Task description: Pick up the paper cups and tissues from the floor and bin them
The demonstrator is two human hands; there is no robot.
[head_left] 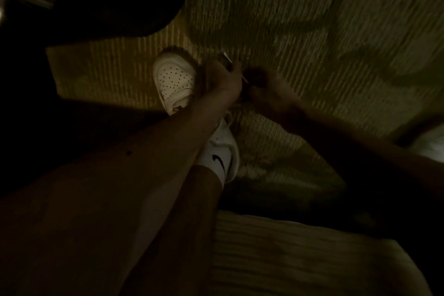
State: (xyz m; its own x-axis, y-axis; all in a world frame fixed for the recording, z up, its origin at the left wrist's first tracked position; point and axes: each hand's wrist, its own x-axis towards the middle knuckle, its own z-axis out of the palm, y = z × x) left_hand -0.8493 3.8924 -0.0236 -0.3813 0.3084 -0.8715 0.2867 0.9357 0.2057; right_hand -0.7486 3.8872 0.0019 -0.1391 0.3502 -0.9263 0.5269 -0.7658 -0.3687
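I'm watching the left hand (222, 77) gripping a cup (227, 59) (only its pale rim showing) just right of the shoe (174, 81), low over the carpet (312, 31); the right hand (271, 94) beside it is blurring, and I cannot tell its grip.

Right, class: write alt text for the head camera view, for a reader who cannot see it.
Dim, blurred view down at two bare hands meeting over striped carpet beside a white shoe. The left hand seems to grip a pale-edged object; what it is, and what the right hand does, cannot be made out.
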